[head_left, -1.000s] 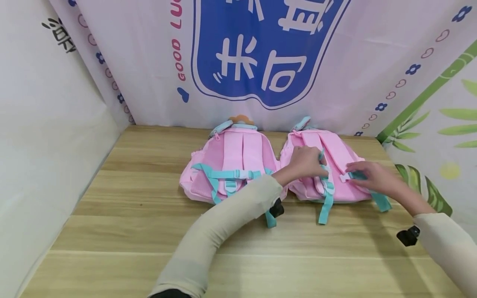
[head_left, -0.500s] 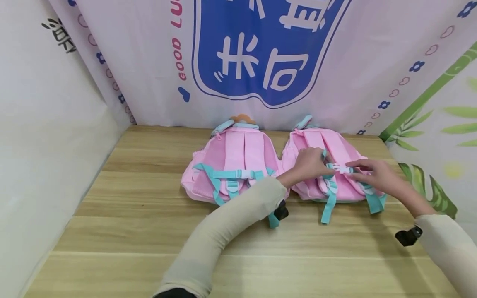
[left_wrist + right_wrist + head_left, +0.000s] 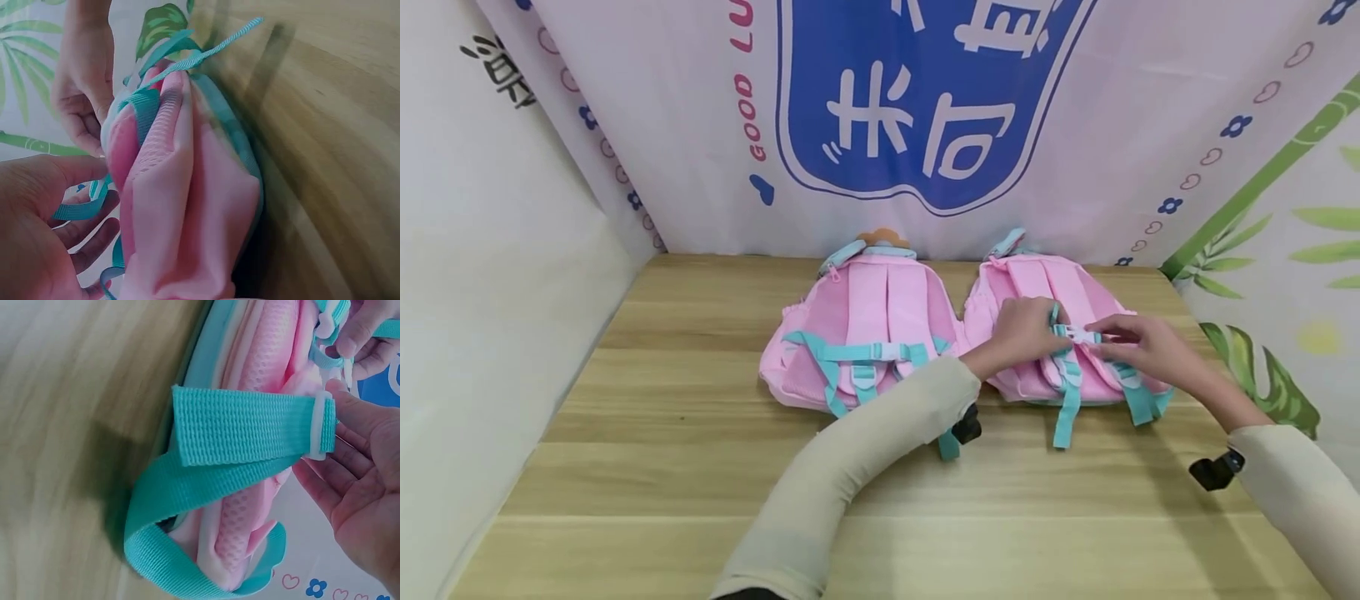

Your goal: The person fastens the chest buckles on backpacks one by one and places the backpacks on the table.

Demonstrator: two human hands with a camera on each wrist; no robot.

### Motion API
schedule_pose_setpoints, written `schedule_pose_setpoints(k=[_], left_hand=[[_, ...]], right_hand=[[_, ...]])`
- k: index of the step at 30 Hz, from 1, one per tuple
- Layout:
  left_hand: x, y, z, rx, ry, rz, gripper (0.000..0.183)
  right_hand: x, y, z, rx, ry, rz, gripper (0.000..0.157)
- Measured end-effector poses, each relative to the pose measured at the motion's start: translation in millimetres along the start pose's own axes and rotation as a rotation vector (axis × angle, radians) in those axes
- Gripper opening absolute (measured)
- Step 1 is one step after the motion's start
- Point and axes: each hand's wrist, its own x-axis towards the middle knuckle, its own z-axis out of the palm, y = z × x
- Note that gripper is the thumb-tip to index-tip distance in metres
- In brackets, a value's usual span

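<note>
A pink backpack (image 3: 1060,283) with turquoise webbing lies on the right, its shoulder straps facing up. My left hand (image 3: 1026,329) pinches one end of its chest strap at the white side-release buckle (image 3: 1080,335). From the other side, my right hand (image 3: 1150,346) holds the buckle between thumb and fingers. Both buckle halves meet between the hands; whether they are latched I cannot tell. In the left wrist view, a turquoise strap (image 3: 81,210) passes through my left hand's fingers. A wide strap end (image 3: 244,425) hangs by my right hand in the right wrist view.
A second pink backpack (image 3: 868,300) lies to the left, touching the first, with its chest strap buckle (image 3: 889,352) joined. Both stand near the back of the wooden table (image 3: 700,467), against a printed cloth backdrop (image 3: 700,167). My left forearm crosses before the left backpack.
My right hand has moved left with its buckle half toward my left hand, and the separate buckle halves have come together. The loose strap at the right has shifted left.
</note>
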Motion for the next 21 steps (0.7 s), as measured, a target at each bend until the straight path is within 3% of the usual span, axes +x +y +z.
schedule_pose_setpoints(k=[7,21], left_hand=[[2.5,-3.6,-1.2,-0.036,0.016,-0.036,0.018],[4.4,-4.3,7.5,-0.043,0.022,-0.015,0.020]], right_hand=[[6.0,1.3,-0.5,0.028,0.009,-0.039,0.025],[0.0,2.1,0.5,0.065,0.018,-0.030,0.026]])
